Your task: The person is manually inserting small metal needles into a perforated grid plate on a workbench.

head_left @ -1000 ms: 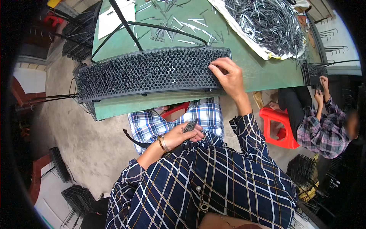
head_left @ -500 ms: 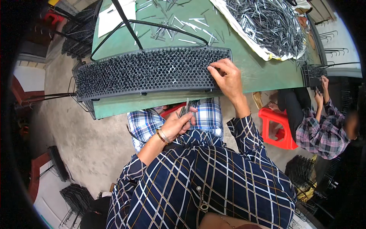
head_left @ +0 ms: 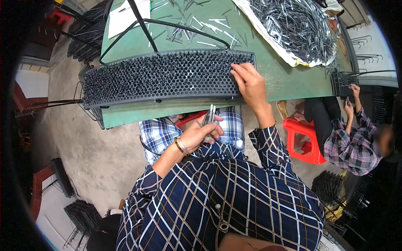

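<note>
My left grip [head_left: 196, 137] clamped on thin sticks [head_left: 209, 118], frame centre. Right grip [head_left: 253, 85] at right end of black tray [head_left: 201, 96], upper centre; cannot tell if pinching anything. Best keep thin sticks aligned, touch light.

The site is a workshop. A green worktop [head_left: 293, 83] carries a perforated rack [head_left: 146, 79] and a sack [head_left: 289, 60] of loose strips [head_left: 297, 33]. Stacked black frames [head_left: 83, 215] surround it; a co-worker [head_left: 354, 144] sits nearby.

A green table [head_left: 293, 83] carries a black perforated tray [head_left: 205, 95], loose strips [head_left: 206, 43], white sheet [head_left: 127, 21] and filled sack [head_left: 281, 51].
</note>
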